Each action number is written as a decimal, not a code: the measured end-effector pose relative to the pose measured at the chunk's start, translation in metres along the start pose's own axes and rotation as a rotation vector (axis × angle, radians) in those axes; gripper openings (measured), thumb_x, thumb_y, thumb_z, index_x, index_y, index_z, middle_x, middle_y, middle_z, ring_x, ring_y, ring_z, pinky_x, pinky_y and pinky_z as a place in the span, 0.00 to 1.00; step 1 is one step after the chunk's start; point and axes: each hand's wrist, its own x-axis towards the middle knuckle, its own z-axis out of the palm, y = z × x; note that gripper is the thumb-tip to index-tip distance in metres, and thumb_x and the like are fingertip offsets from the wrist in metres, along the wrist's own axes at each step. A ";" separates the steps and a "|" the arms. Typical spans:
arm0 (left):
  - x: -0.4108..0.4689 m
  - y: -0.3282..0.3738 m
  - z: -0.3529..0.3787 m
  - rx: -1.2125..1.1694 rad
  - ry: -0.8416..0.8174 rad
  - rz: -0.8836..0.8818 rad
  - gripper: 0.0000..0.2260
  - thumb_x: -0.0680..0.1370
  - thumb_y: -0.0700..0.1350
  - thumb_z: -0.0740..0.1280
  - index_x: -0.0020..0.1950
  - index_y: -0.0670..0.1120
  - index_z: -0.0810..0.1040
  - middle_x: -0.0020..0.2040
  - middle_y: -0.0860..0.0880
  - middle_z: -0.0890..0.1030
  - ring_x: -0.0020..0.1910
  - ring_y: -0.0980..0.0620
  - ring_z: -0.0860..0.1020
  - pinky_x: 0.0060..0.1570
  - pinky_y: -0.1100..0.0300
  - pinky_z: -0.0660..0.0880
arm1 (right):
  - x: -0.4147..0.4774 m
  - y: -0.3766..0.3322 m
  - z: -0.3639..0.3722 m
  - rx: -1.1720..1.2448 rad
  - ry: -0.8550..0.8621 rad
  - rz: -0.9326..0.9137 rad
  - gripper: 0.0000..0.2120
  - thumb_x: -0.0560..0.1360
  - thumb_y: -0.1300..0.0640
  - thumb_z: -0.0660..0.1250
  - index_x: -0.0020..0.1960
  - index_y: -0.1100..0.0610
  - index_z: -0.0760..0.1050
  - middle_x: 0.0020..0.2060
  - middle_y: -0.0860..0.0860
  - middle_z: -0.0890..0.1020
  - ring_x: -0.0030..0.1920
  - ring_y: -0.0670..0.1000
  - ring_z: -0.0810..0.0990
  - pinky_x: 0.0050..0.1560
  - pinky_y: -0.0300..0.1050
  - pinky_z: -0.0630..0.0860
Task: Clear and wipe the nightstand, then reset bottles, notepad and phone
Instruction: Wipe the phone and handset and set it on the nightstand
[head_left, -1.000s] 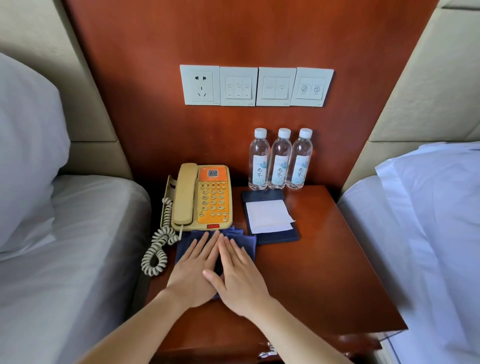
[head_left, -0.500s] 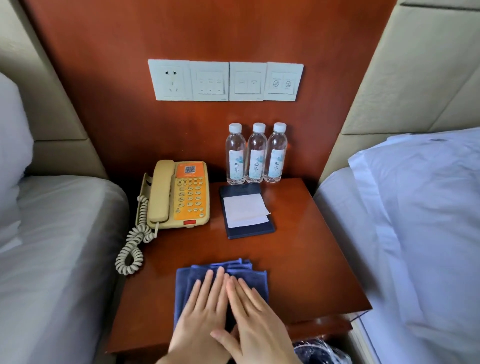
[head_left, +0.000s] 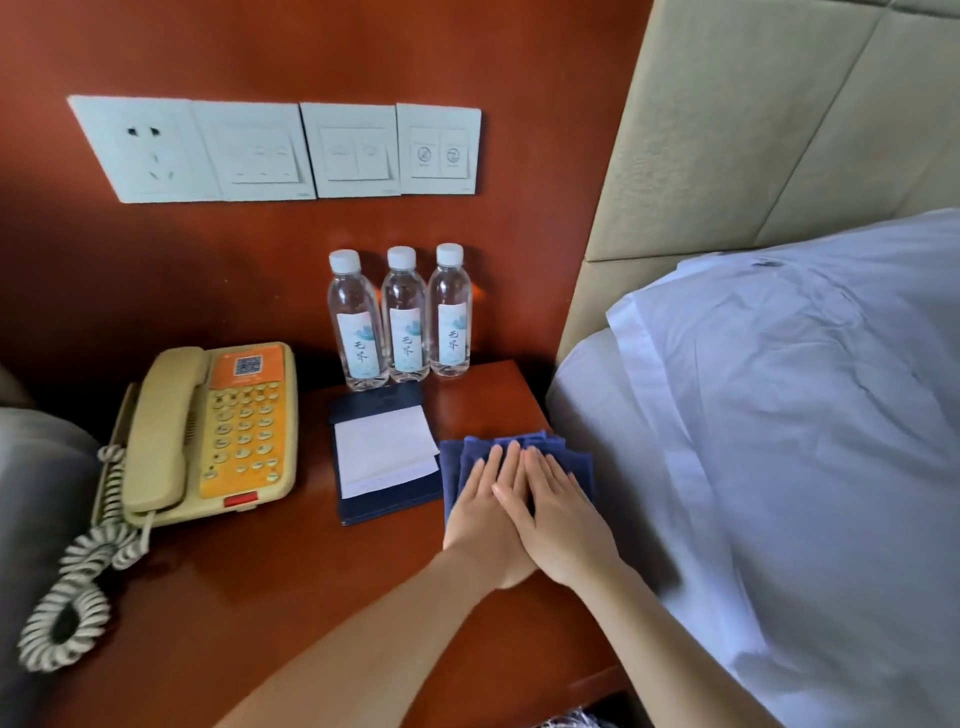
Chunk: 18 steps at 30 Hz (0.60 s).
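Both of your hands are released. The left hand and the right hand lie flat, fingers straight and close together, palms pressing down on the folded blue cloth. Neither hand grasps anything. Your right thumb overlaps the back of the left hand.

Read positions from the centre of the nightstand top, with 12 o'clock toward the wall.

- The cloth lies at 2 o'clock, near the edge that faces the bed. Its left border is just beside the notepad.
- The notepad, white sheets in a dark blue holder, lies flat at 12 to 1 o'clock.
- The three bottles stand upright behind the notepad, at 12 to 1 o'clock by the wall. They form a tight row with white caps on.
- The phone sits at 10 o'clock, with the handset on its cradle.
- The coiled cord trails off the edge at 8 to 9 o'clock.

A switch panel is fixed to the wall at 12 o'clock. A white pillow lies beyond the edge at 3 o'clock.
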 end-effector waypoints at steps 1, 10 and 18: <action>0.011 -0.004 -0.003 0.004 0.000 -0.015 0.34 0.81 0.59 0.49 0.78 0.48 0.34 0.79 0.48 0.35 0.77 0.48 0.33 0.76 0.49 0.37 | 0.014 0.000 -0.003 0.001 -0.016 -0.010 0.44 0.71 0.29 0.34 0.80 0.54 0.45 0.79 0.49 0.52 0.78 0.46 0.48 0.76 0.44 0.43; 0.087 -0.036 -0.026 -0.060 -0.080 -0.189 0.43 0.78 0.64 0.57 0.78 0.47 0.33 0.78 0.47 0.34 0.77 0.46 0.33 0.76 0.49 0.37 | 0.114 -0.001 -0.025 0.052 -0.096 -0.120 0.29 0.82 0.41 0.48 0.79 0.52 0.48 0.79 0.50 0.54 0.78 0.48 0.51 0.76 0.46 0.47; 0.113 -0.055 -0.027 -0.058 -0.096 -0.204 0.45 0.77 0.66 0.58 0.78 0.46 0.33 0.78 0.46 0.34 0.77 0.46 0.34 0.76 0.48 0.38 | 0.143 -0.004 -0.022 0.063 -0.083 -0.121 0.29 0.82 0.41 0.47 0.79 0.52 0.50 0.78 0.50 0.56 0.78 0.50 0.53 0.77 0.48 0.48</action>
